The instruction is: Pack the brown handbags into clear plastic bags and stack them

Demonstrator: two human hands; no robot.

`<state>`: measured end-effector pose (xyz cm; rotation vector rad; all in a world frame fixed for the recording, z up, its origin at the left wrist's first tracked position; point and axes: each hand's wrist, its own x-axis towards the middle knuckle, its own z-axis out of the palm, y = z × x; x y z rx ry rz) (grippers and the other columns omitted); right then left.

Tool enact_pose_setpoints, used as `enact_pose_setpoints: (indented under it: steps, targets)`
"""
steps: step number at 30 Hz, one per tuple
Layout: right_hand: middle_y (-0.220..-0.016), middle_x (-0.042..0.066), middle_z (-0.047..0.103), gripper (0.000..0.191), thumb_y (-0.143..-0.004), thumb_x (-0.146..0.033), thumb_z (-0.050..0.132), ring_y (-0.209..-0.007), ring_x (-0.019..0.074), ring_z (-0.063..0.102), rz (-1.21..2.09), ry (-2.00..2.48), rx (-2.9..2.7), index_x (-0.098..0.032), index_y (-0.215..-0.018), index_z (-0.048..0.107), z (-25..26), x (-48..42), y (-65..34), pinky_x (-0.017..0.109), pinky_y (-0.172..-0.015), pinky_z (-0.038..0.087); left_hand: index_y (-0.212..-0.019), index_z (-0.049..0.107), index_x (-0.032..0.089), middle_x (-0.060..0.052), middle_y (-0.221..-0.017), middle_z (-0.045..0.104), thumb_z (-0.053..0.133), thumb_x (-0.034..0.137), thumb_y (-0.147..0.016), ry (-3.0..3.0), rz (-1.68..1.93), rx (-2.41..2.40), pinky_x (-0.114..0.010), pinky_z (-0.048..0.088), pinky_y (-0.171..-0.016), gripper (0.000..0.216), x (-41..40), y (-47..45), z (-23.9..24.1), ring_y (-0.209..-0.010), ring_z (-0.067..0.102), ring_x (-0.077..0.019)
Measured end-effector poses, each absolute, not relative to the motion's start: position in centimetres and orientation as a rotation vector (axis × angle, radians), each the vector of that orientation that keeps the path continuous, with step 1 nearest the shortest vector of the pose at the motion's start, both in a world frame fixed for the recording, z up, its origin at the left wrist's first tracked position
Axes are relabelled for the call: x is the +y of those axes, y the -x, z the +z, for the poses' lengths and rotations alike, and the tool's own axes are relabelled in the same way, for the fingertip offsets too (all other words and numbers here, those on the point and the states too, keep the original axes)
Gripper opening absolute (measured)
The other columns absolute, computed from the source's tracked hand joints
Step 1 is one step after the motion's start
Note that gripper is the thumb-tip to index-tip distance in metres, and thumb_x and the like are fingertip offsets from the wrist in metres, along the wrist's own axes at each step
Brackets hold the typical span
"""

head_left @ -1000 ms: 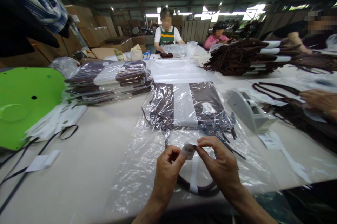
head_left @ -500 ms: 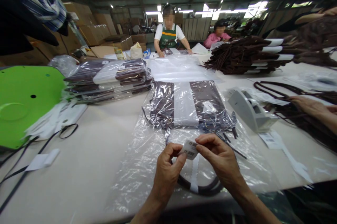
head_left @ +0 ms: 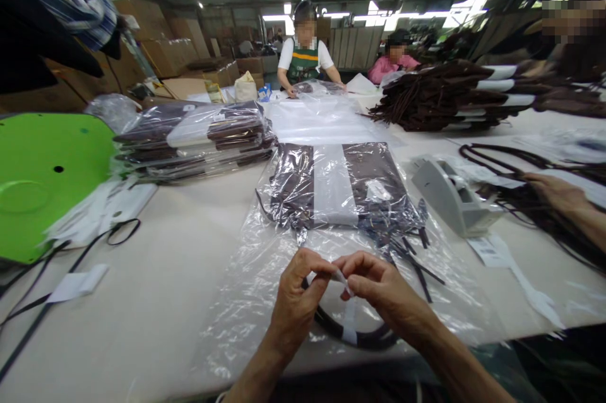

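A small white label is pinched between both my hands, tilted nearly edge-on so its print is out of sight. My left hand closes on its left side, and my right hand grips the right side with thumb and forefinger. Under them a dark, rounded strap loop, bound by a white paper band, lies inside a clear plastic bag. Farther up in the same bag is a folded dark brown fabric item with a wide white paper strip around it. Thin dark ties stick out near its lower edge.
Wrapped brown items are stacked at left beside a green panel. A grey label dispenser stands right, near a printed strip. A co-worker's hand rests on brown straps. Unwrapped brown goods are piled behind.
The label has turned from facing me, with its print showing, to nearly edge-on. My hands have drawn closer together around it. The person opposite has lifted some plastic.
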<state>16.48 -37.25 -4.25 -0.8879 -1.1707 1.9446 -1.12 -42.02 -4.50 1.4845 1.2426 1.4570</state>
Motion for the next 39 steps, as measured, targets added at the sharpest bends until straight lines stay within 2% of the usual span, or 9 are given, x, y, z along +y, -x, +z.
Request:
enact_pose_setpoints:
  steps: [6,13,18,20,23,25,30,33,39]
  targets:
    - [-0.088,-0.001,0.063,0.05,-0.058,-0.033,0.091,-0.071,0.0109,0.055,2.023,0.945,-1.225,-0.021,-0.099,0.065,-4.4,-37.2,-16.4,0.022,-0.06,0.044,-0.092,0.068,0.022,0.0,-0.086,0.06,0.059,0.018,-0.089,-1.464,1.349,1.201,-0.025,0.042,-0.077,0.01,-42.0,1.2,-5.2,-0.083,0.057,-0.0143]
    - [-0.067,-0.003,0.059,0.033,-0.068,-0.04,0.084,-0.06,0.0083,0.05,1.918,1.015,-1.261,-0.017,-0.082,0.064,-3.9,-36.4,-17.3,0.022,-0.057,0.039,-0.097,0.061,0.018,0.001,-0.081,0.06,0.064,0.028,-0.085,-1.18,1.089,1.17,-0.023,0.04,-0.065,0.016,-41.7,1.9,-6.3,-0.072,0.053,-0.0125]
    - [-0.065,-0.003,0.059,0.035,-0.068,-0.043,0.084,-0.058,0.0085,0.05,1.875,1.057,-1.215,-0.016,-0.079,0.064,-4.0,-36.2,-16.9,0.022,-0.055,0.039,-0.084,0.066,0.016,0.0,-0.079,0.06,0.068,0.032,-0.084,-1.286,1.025,1.091,-0.023,0.041,-0.067,0.016,-41.6,1.7,-5.0,-0.073,0.054,-0.0129]
    - [-0.066,-0.003,0.059,0.036,-0.066,-0.041,0.086,-0.058,0.0078,0.05,1.887,1.061,-1.173,-0.016,-0.079,0.065,-4.4,-36.3,-16.7,0.022,-0.056,0.038,-0.08,0.068,0.017,-0.003,-0.091,0.062,0.071,0.031,-0.082,-1.347,1.097,1.082,-0.025,0.044,-0.077,0.014,-41.6,1.5,-4.6,-0.087,0.059,-0.0164]
    - [-0.07,-0.004,0.06,0.038,-0.063,-0.038,0.088,-0.059,0.007,0.05,1.924,1.041,-1.093,-0.017,-0.082,0.063,-5.0,-36.5,-16.3,0.021,-0.056,0.037,-0.078,0.07,0.018,-0.009,-0.125,0.06,0.073,0.027,-0.08,-1.371,1.198,1.083,-0.029,0.042,-0.094,0.01,-41.7,1.3,-4.5,-0.119,0.054,-0.024]
    - [-0.069,-0.004,0.059,0.038,-0.063,-0.038,0.088,-0.059,0.0069,0.049,1.944,1.013,-1.05,-0.017,-0.079,0.061,-5.3,-36.7,-16.0,0.021,-0.056,0.037,-0.079,0.072,0.019,-0.009,-0.132,0.059,0.073,0.027,-0.081,-1.346,1.193,1.052,-0.03,0.042,-0.097,0.008,-41.8,1.4,-4.5,-0.122,0.054,-0.0251]
    - [-0.069,-0.003,0.061,0.038,-0.067,-0.041,0.085,-0.058,0.0076,0.05,2.002,1.003,-1.019,-0.018,-0.082,0.059,-5.2,-37.0,-15.5,0.021,-0.056,0.037,-0.083,0.074,0.018,-0.008,-0.107,0.071,0.071,0.03,-0.084,-1.302,1.214,1.012,-0.029,0.047,-0.086,0.012,-41.8,1.7,-4.9,-0.098,0.065,-0.0216]
    - [-0.068,-0.002,0.063,0.037,-0.069,-0.045,0.082,-0.059,0.0093,0.054,1.852,1.105,-1.131,-0.018,-0.084,0.062,-4.9,-36.7,-15.9,0.022,-0.057,0.04,-0.081,0.074,0.018,-0.004,-0.086,0.069,0.072,0.032,-0.082,-1.251,1.295,1.039,-0.026,0.047,-0.076,0.014,-41.6,1.8,-5.5,-0.082,0.063,-0.0179]
    - [-0.081,0.001,0.068,0.031,-0.072,-0.042,0.079,-0.076,0.0151,0.061,1.65,1.114,-1.415,-0.02,-0.089,0.067,-3.8,-36.6,-16.5,0.027,-0.072,0.047,-0.075,0.071,0.017,-0.002,-0.078,0.062,0.073,0.034,-0.08,-1.187,1.362,1.198,-0.024,0.043,-0.068,0.018,-41.4,1.7,-6.0,-0.075,0.057,-0.0155]
